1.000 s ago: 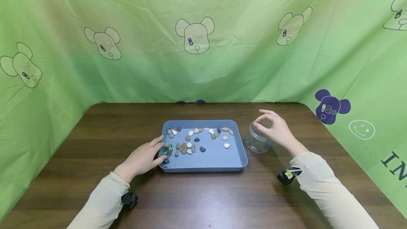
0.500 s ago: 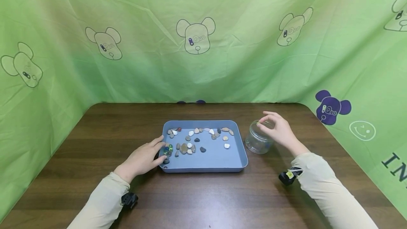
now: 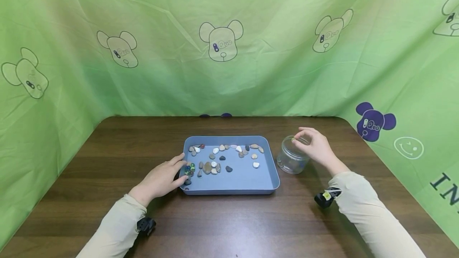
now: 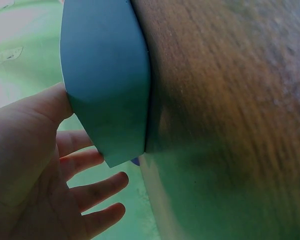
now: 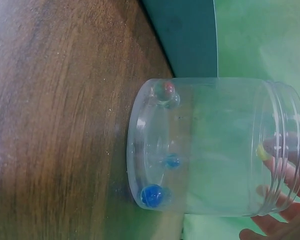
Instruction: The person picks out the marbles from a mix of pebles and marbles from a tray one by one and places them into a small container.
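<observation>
My right hand [image 3: 314, 148] is at the mouth of a clear screw-neck jar [image 3: 289, 163], pinching a yellow-green marble [image 5: 263, 152] between thumb and fingertip. Through the jar's wall in the right wrist view, that marble shows just inside the neck. On the jar's bottom lie a blue marble [image 5: 152, 195], a smaller light blue one [image 5: 172, 160] and a reddish one [image 5: 165, 91]. My left hand [image 3: 161, 179] rests at the left end of a blue tray [image 3: 247, 180], thumb on the rim and fingers spread. Several coloured marbles [image 3: 190, 168] sit in the tray near its fingertips.
Several pebbles, among them a white pebble [image 3: 256, 165] and a dark grey pebble [image 3: 228, 168], are scattered over the tray's floor. Jar and tray stand side by side on a brown wooden table [image 3: 229, 226]. A green printed cloth [image 3: 161, 83] hangs behind the table.
My right hand has shifted slightly to the right over the jar's mouth, still pinching the marble. The left hand and the tray have stayed put.
</observation>
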A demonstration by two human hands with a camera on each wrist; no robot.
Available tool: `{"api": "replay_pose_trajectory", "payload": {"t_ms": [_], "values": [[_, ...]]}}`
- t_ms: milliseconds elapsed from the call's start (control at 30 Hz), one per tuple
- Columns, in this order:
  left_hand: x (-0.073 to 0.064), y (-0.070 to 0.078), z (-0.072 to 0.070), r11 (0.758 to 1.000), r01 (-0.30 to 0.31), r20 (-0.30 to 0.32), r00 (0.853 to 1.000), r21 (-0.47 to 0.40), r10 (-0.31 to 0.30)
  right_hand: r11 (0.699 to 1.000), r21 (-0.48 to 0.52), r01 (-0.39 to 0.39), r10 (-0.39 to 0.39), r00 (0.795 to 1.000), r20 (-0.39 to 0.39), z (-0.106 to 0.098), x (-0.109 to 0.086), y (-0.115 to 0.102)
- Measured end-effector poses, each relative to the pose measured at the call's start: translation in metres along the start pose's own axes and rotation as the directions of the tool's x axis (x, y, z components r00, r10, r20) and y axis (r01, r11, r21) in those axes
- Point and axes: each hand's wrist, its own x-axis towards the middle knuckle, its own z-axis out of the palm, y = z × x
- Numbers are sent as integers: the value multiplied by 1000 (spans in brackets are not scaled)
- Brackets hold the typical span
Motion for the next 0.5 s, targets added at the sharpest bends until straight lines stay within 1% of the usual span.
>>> {"api": "replay_pose_trajectory", "payload": {"t_ms": [267,500], "values": [[0,0,0,1000,2,1,1000,-3,-2,999,-12,-36,36,999,11,-1,0,-1],[0,0,0,1000,2,2,1000,-3,-2,999,-16,-52,52,998,19,-2,0,-3]]}}
